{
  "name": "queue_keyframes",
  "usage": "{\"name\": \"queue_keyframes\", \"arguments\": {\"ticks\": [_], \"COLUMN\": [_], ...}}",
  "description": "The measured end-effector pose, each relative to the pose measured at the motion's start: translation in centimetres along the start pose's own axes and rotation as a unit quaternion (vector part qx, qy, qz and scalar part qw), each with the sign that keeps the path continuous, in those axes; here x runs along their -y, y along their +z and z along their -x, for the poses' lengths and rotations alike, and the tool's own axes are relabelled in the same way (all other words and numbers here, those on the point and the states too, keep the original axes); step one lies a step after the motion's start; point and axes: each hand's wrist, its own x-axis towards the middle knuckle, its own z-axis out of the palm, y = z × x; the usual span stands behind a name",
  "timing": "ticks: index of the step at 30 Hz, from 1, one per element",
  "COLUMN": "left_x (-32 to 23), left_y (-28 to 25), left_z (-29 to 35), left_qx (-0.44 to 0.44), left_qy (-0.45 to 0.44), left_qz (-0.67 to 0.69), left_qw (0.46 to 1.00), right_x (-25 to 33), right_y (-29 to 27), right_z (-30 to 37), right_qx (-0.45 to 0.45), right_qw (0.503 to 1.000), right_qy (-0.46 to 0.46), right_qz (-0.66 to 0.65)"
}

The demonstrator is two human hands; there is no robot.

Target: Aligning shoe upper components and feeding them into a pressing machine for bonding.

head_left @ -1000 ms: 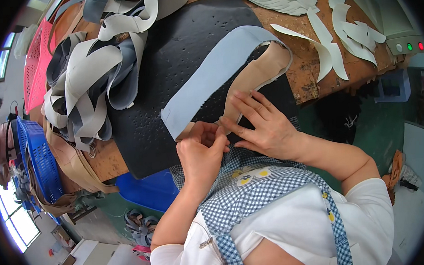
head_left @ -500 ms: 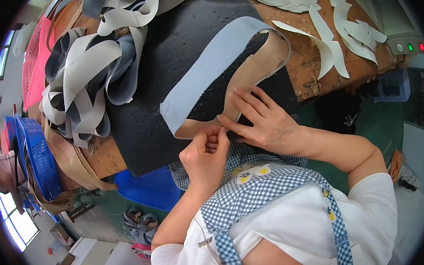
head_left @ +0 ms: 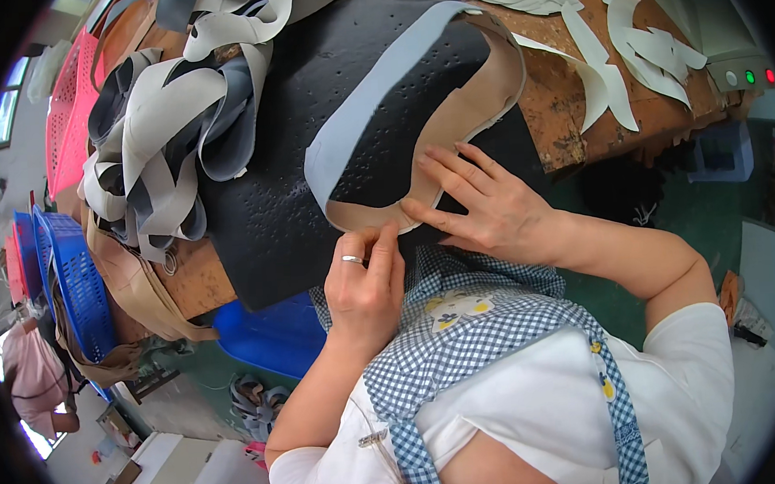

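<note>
A looped strip (head_left: pixel 379 100), pale blue-grey on one face and beige on the other, stands partly on edge on a black board. It looks like a shoe upper. My left hand (head_left: pixel 365 283), with a ring on one finger, is closed at its near edge, thumb and fingertips pinching the beige rim. My right hand (head_left: pixel 492 204) lies with fingers spread on the beige inner face. Its thumb presses near the rim, close to the left fingertips. The exact pinch point is hidden by the left fingers.
The black board (head_left: pixel 264 249) rests on a worn wooden table (head_left: pixel 558 134). Tangled grey strips (head_left: pixel 163 123) are heaped at left, white cut pieces (head_left: pixel 629 50) at right. Pink (head_left: pixel 64 111) and blue baskets (head_left: pixel 80 287) stand at the left edge.
My left hand has rolled over, so its back and ring now show. The loop has narrowed and tilted, its far end shifting slightly away. My right hand stays nearly in place.
</note>
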Motion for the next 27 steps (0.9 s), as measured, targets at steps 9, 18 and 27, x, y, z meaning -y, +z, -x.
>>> {"name": "queue_keyframes", "arguments": {"ticks": [9,18,27], "left_x": [1.1,1.3,0.4], "left_y": [-0.4,-1.5,-0.9], "left_z": [0.1,-0.8,-0.9], "left_qx": [0.019,0.028,0.088], "left_qy": [0.081,0.15,0.139], "left_qz": [-0.081,-0.142,-0.192], "left_qw": [0.993,0.978,0.967], "right_x": [0.0,-0.7,0.1], "right_y": [0.0,-1.2,-1.7], "right_z": [0.0,0.2,0.9], "right_qx": [0.005,0.034,-0.011], "right_qw": [1.0,0.998,0.998], "right_qy": [-0.008,-0.054,0.008], "right_qz": [0.003,0.023,-0.069]}}
